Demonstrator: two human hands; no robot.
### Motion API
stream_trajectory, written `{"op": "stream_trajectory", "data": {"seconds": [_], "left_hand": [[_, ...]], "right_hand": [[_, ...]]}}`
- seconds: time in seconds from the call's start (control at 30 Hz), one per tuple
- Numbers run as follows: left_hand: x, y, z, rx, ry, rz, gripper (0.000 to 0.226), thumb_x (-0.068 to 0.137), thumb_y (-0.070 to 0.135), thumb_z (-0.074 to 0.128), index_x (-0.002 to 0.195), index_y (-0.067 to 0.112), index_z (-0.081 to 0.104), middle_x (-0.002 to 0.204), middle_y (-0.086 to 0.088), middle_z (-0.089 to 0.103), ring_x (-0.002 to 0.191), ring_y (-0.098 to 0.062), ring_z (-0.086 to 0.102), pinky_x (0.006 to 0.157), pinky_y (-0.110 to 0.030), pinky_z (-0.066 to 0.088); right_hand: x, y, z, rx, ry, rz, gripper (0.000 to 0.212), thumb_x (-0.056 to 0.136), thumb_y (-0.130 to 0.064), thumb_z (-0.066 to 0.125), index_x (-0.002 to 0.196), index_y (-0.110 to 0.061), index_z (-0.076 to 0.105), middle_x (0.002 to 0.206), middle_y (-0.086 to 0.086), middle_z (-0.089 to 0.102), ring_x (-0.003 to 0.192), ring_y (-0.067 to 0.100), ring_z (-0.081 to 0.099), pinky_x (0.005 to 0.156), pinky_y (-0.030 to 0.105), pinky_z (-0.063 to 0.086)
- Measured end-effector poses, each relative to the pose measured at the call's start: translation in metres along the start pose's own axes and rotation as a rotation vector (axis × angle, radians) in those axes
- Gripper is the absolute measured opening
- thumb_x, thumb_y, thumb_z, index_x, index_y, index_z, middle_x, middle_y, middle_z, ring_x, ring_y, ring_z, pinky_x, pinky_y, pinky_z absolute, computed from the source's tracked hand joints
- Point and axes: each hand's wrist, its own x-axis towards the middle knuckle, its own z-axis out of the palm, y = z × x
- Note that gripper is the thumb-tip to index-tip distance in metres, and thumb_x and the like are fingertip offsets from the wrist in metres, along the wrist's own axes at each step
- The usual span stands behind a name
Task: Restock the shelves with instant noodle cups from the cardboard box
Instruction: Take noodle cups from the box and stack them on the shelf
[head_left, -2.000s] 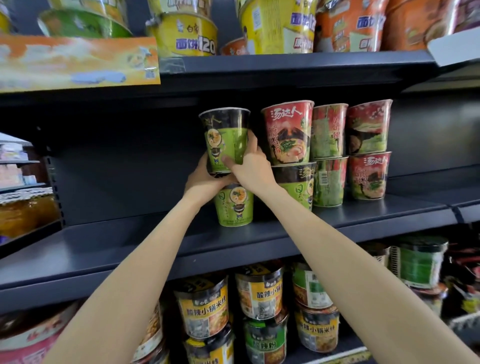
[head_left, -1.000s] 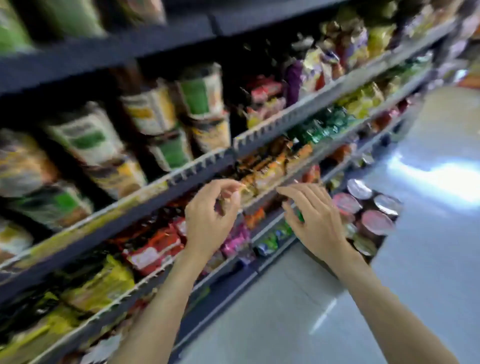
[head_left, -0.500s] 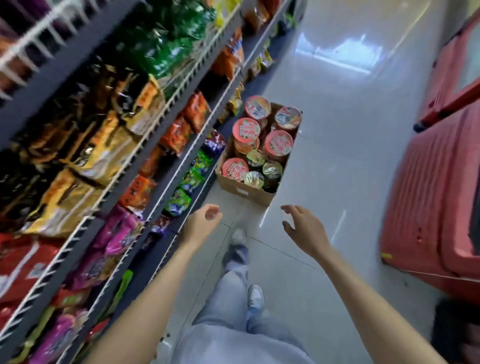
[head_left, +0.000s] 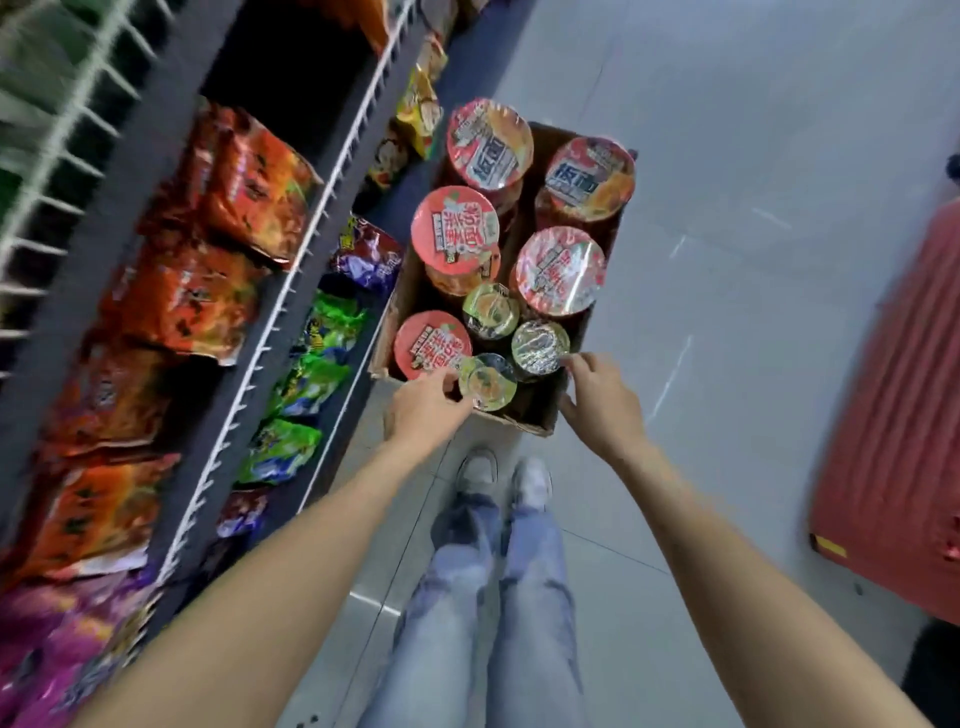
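The person has turned from shelf to brown cardboard box (head_left: 540, 415); both hands, left hand (head_left: 423, 408) and right hand (head_left: 602, 397), arrive empty, fingers spread, closing on small green-lidded noodle cups (head_left: 487, 382): next pickup begins.

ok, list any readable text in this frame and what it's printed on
"板面": large blue characters on the lid of the far-right red noodle cup in the cardboard box.
"板面": same characters on the far-left red noodle cup, partly washed out by glare.
Other red lids: large characters, too blurred to read.
Small green-lidded cups: no legible text.
Snack bags on the shelves: blurred, unreadable.
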Motion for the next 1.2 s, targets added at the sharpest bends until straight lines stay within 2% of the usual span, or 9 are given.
{"op": "stream_trajectory", "data": {"seconds": [0.27, 0.43, 0.53, 0.63, 0.8, 0.93, 1.03, 1.13, 1.2], "left_hand": [[0.133, -0.012, 0.128, 0.177, -0.056, -0.095, 0.089, 0.076, 0.058, 0.064, 0.145, 0.017, 0.023, 0.146, -0.011, 0.03, 0.132, -0.031, 0.029, 0.105, -0.044, 0.032], [0.175, -0.022, 0.19, 0.34, -0.162, -0.1, 0.126, 0.066, 0.067, 0.068, 0.148, 0.02, -0.015, 0.157, -0.015, -0.004, 0.142, -0.037, 0.004, 0.108, -0.056, 0.028], [0.18, -0.023, 0.209, 0.405, -0.162, -0.121, 0.134, 0.066, 0.062, 0.072, 0.143, 0.018, -0.029, 0.156, -0.017, -0.01, 0.142, -0.04, 0.003, 0.104, -0.053, 0.033], [0.182, -0.025, 0.215, 0.463, -0.083, -0.09, 0.128, 0.07, 0.053, 0.074, 0.146, 0.016, -0.023, 0.155, -0.018, 0.0, 0.138, -0.038, 0.015, 0.096, -0.043, 0.041], [0.167, -0.027, 0.19, 0.312, -0.082, -0.048, 0.125, 0.067, 0.045, 0.078, 0.149, 0.018, -0.013, 0.153, -0.017, 0.006, 0.137, -0.037, 0.015, 0.102, -0.046, 0.038], [0.143, -0.025, 0.156, 0.097, -0.073, -0.055, 0.114, 0.075, 0.026, 0.075, 0.149, 0.026, -0.011, 0.151, -0.012, 0.005, 0.134, -0.038, 0.014, 0.104, -0.046, 0.032], [0.12, -0.019, 0.122, -0.001, -0.034, -0.004, 0.122, 0.067, 0.049, 0.078, 0.15, 0.025, -0.009, 0.148, -0.012, 0.009, 0.131, -0.034, 0.015, 0.107, -0.047, 0.026], [0.091, -0.006, 0.077, -0.047, 0.011, 0.103, 0.128, 0.061, 0.058, 0.077, 0.15, 0.021, -0.008, 0.147, -0.015, 0.014, 0.133, -0.035, 0.017, 0.112, -0.048, 0.021], [0.07, 0.007, 0.044, -0.027, 0.024, 0.171, 0.126, 0.064, 0.058, 0.075, 0.15, 0.018, -0.007, 0.148, -0.016, 0.015, 0.133, -0.032, 0.017, 0.112, -0.043, 0.017]], "right_hand": [[0.145, 0.048, 0.132, -0.2, -0.181, -0.036, 0.071, 0.08, -0.011, 0.062, 0.143, -0.018, 0.03, 0.141, 0.021, 0.032, 0.126, 0.04, 0.035, 0.101, 0.042, 0.036], [0.194, 0.07, 0.185, -0.426, -0.168, 0.014, 0.095, 0.076, -0.015, 0.065, 0.15, -0.029, 0.007, 0.147, 0.034, 0.015, 0.135, 0.055, 0.014, 0.112, 0.056, 0.017], [0.208, 0.078, 0.196, -0.437, -0.15, 0.009, 0.102, 0.077, -0.019, 0.067, 0.151, -0.03, -0.002, 0.141, 0.036, 0.023, 0.128, 0.052, 0.028, 0.106, 0.051, 0.028], [0.207, 0.074, 0.194, -0.42, -0.118, -0.001, 0.106, 0.071, -0.021, 0.073, 0.15, -0.033, 0.004, 0.133, 0.03, 0.033, 0.112, 0.041, 0.041, 0.089, 0.042, 0.037], [0.16, 0.053, 0.165, -0.231, -0.099, 0.087, 0.11, 0.063, -0.027, 0.078, 0.149, -0.033, 0.01, 0.135, 0.028, 0.028, 0.106, 0.037, 0.04, 0.088, 0.039, 0.036], [0.101, 0.037, 0.111, 0.087, 0.045, 0.132, 0.107, 0.058, -0.046, 0.072, 0.149, -0.03, 0.019, 0.128, 0.024, 0.036, 0.115, 0.035, 0.034, 0.097, 0.039, 0.034], [0.059, 0.026, 0.058, 0.368, 0.171, 0.131, 0.1, 0.055, -0.057, 0.058, 0.147, -0.033, 0.025, 0.129, 0.014, 0.034, 0.122, 0.025, 0.028, 0.1, 0.034, 0.031], [0.027, 0.017, 0.007, 0.575, 0.227, 0.113, 0.094, 0.054, -0.051, 0.056, 0.142, -0.044, 0.025, 0.134, 0.008, 0.032, 0.13, 0.018, 0.026, 0.103, 0.024, 0.026], [0.011, 0.006, -0.026, 0.664, 0.259, 0.059, 0.089, 0.055, -0.045, 0.058, 0.139, -0.045, 0.029, 0.136, 0.006, 0.032, 0.13, 0.011, 0.027, 0.101, 0.006, 0.023]]}}
